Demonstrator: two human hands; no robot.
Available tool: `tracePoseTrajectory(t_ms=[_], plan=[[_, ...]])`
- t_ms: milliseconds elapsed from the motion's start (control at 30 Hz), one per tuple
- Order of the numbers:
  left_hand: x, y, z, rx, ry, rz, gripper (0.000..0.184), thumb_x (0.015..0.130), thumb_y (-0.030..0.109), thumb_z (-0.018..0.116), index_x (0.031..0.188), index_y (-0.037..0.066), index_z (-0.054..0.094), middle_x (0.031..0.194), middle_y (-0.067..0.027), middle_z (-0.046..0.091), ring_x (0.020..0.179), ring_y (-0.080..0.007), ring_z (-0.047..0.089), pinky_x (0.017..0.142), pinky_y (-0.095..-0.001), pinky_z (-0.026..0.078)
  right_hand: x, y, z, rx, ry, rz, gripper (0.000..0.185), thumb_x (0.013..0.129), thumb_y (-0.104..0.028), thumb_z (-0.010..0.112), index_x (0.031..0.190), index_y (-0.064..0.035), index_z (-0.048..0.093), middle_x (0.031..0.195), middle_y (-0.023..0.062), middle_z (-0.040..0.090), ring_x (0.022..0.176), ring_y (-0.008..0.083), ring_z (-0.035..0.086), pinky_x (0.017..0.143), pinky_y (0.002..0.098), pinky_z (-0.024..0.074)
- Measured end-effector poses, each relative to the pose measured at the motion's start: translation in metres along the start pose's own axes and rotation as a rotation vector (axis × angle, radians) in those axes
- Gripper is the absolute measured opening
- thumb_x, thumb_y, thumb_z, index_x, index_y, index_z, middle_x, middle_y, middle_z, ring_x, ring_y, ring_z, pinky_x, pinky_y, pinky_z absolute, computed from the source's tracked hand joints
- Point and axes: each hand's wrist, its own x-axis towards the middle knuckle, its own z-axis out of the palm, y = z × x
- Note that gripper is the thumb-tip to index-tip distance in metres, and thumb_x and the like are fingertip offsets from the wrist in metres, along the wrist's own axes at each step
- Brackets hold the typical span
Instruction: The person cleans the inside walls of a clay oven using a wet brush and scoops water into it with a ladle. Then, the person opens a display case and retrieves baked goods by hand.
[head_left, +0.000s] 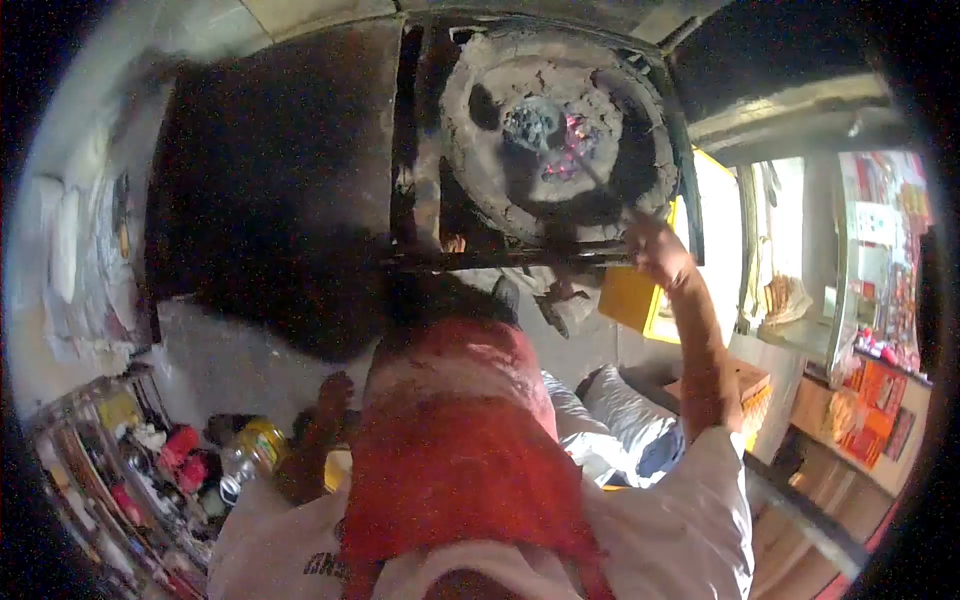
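My right hand point(658, 250) is closed around the end of a thin, dark long-handled tool point(597, 180). The handle slants up and left over the round clay oven point(462, 180). A round shape holding grey coals point(532, 122) seems to be at its far end, but shadow and blur hide the exact form. Beside it, embers point(572, 145) glow pink-red inside the oven. Low at my left side hangs my left hand point(336, 392), dark and blurred; its fingers cannot be made out, and no held thing shows there.
A dark flat surface point(270, 150) adjoins the oven on the left. To the right are a yellow box point(632, 298) and silvery sacks point(630, 415). A cluttered rack point(110, 480) and a yellow-topped jar point(258, 448) stand at lower left. My red apron point(465, 470) faces the oven's front edge.
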Motion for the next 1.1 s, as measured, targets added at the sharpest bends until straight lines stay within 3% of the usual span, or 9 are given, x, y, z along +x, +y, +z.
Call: tracePoseTrajectory(t_ms=[100,233,300,333,400,467,600,667,1100], plan=[[-0.048,0.1,0.113,-0.352,0.429,-0.236,0.028,0.096,0.022,0.05,0.12,0.009,0.054,0.104,-0.0013,0.062,0.076,-0.0113,0.059,0.061,-0.0241,0.046,0.101,0.02,-0.1,0.033,0.062,0.196,0.032,0.086,-0.009,0.059,0.118,-0.002,0.057,0.082,0.0036,0.06,0.068,0.0107,0.055,0.049,0.0237,0.0407],[-0.059,0.08,0.193,-0.599,0.472,-0.352,0.033,0.097,0.022,0.048,0.127,0.008,0.052,0.108,-0.0036,0.063,0.079,-0.0134,0.06,0.063,-0.0245,0.047,0.172,-0.034,-0.126,-0.153,-0.179,-0.215,0.025,0.089,-0.021,0.063,0.108,-0.0052,0.062,0.082,0.0029,0.061,0.067,0.0107,0.052,0.053,0.0232,0.0402],[-0.072,0.044,0.222,-0.773,0.271,-0.274,0.037,0.097,0.021,0.048,0.132,0.007,0.049,0.114,-0.0037,0.063,0.081,-0.0142,0.061,0.064,-0.0248,0.049,0.203,-0.075,-0.127,-0.977,-0.208,-0.201,0.03,0.088,-0.021,0.065,0.114,-0.006,0.063,0.08,0.0009,0.059,0.065,0.011,0.05,0.056,0.0248,0.0411],[-0.077,0.06,0.243,-0.16,0.367,0.085,0.037,0.097,0.021,0.049,0.131,0.007,0.05,0.112,-0.0039,0.063,0.081,-0.0141,0.061,0.064,-0.0248,0.049,0.248,-0.034,-0.151,-0.861,-0.226,-0.97,0.03,0.088,-0.022,0.065,0.113,-0.0059,0.065,0.076,-0.001,0.06,0.063,0.0126,0.052,0.054,0.0277,0.0425],[-0.083,0.073,0.273,0.471,0.435,0.419,0.036,0.097,0.02,0.049,0.131,0.008,0.05,0.11,-0.0042,0.063,0.08,-0.0141,0.061,0.063,-0.0248,0.05,0.25,-0.068,-0.133,-1.128,-0.188,-0.74,0.028,0.088,-0.022,0.065,0.111,-0.0055,0.065,0.076,0.0022,0.064,0.062,0.0179,0.056,0.054,0.0312,0.0451],[-0.095,0.039,0.296,-0.495,0.459,-0.126,0.038,0.096,0.017,0.05,0.134,0.008,0.048,0.108,-0.0068,0.063,0.077,-0.0142,0.061,0.062,-0.0263,0.053,0.252,-0.076,-0.119,-1.441,-0.052,-0.677,0.029,0.087,-0.026,0.054,0.09,-0.0006,0.066,0.084,0.0249,0.066,0.082,0.0392,0.067,0.072,0.0469,0.0533],[-0.102,0.062,0.304,-0.114,0.276,0.14,0.042,0.096,0.017,0.051,0.136,0.007,0.044,0.106,-0.0091,0.062,0.076,-0.0142,0.061,0.063,-0.0296,0.055,0.249,-0.08,-0.12,-1.467,0.069,-0.542,0.023,0.084,-0.019,0.054,0.089,-0.0004,0.066,0.083,0.0245,0.066,0.079,0.0371,0.068,0.07,0.044,0.0542],[-0.094,0.07,0.318,-1.035,0.383,-0.136,0.045,0.096,0.016,0.051,0.139,0.007,0.04,0.107,-0.0089,0.062,0.078,-0.0164,0.062,0.064,-0.031,0.056,0.231,-0.094,-0.125,-1.958,-0.174,-0.721,0.032,0.084,-0.017,0.056,0.115,-0.0112,0.064,0.08,0.0216,0.066,0.07,0.0407,0.064,0.062,0.0472,0.0523],[-0.063,0.152,0.286,-0.397,0.501,-0.345,0.039,0.092,0.017,0.059,0.128,0.003,0.053,0.106,-0.0045,0.063,0.088,-0.0151,0.06,0.072,-0.0288,0.051,0.122,-0.046,-0.14,-1.497,0.15,-0.778,0.046,0.085,-0.014,0.056,0.131,-0.018,0.051,0.104,0.0219,0.063,0.076,0.0366,0.065,0.061,0.0452,0.0538]])
